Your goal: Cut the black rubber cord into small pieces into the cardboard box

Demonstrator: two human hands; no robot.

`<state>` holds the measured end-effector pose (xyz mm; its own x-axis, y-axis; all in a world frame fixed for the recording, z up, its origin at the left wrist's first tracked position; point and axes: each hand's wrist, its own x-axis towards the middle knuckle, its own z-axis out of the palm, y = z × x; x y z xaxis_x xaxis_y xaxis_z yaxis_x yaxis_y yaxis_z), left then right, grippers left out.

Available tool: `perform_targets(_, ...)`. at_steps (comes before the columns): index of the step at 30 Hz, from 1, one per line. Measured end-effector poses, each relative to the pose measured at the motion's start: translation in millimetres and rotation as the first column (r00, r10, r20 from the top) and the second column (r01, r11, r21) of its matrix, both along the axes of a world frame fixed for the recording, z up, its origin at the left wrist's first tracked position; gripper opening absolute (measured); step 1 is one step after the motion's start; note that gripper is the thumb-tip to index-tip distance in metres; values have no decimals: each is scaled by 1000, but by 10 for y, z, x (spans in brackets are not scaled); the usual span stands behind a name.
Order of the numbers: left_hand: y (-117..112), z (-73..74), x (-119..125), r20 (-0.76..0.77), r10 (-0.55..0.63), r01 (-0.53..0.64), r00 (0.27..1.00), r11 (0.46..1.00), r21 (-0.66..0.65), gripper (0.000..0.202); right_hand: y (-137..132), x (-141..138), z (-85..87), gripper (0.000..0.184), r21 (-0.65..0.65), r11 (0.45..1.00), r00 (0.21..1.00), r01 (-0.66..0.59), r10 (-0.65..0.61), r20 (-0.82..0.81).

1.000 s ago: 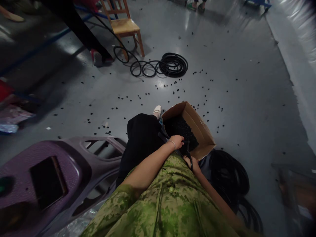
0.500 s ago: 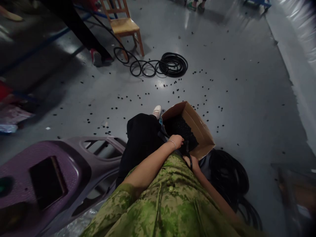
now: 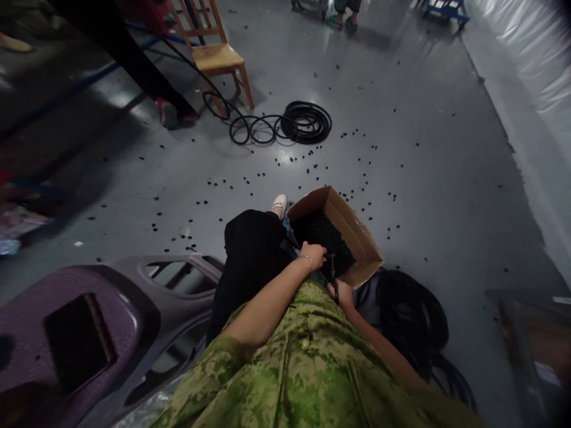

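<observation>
An open cardboard box (image 3: 357,238) stands between my legs, partly filled with small black pieces (image 3: 328,235). My left hand (image 3: 313,255), with a bracelet at the wrist, is closed over the box's near side. It grips a black hose (image 3: 291,239), of which only a short stretch shows against my dark trousers. My right hand (image 3: 342,294) is wrapped around the dark handles of a pair of scissors (image 3: 334,285). Their blades point up toward my left fingertips, over the black pieces. The exact spot where blades and hose come together is too dark to make out.
A coil of black hose (image 3: 307,122) lies ahead by a wooden chair (image 3: 218,56); more coiled hose (image 3: 408,309) is at my right. A purple plastic stool (image 3: 120,309) at my left bears a phone (image 3: 78,342). Small black pieces dot the floor. Other people's legs (image 3: 147,71) show.
The view has shifted slightly, so floor things sit a little lower and further left. Both hands stay together at the box, the scissors still in my right hand.
</observation>
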<state>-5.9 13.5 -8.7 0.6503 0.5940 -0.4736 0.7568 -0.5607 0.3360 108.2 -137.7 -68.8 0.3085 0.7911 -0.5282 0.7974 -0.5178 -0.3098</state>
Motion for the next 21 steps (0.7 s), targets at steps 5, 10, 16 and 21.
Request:
perform_targets(5, -25, 11, -16, 30, 36, -36, 999, 999, -9, 20, -13, 6, 4, 28, -10, 1000, 1000, -4, 4, 17)
perform_targets(10, -31, -37, -18, 31, 34, -33, 999, 999, -17, 19, -38, 52, 43, 31, 6, 1000, 997, -7, 7, -72)
perform_targets(16, -51, -14, 1, 33, -50, 50, 998, 998, -23, 19, -6, 121, 162, 32, -38, 990, 936, 136, -141, -322)
perform_targets(21, -63, 8, 8, 48, -121, 122, 991, 992, -28, 23, 8, 144, 171, 31, -76, 974, 902, 215, -228, -367)
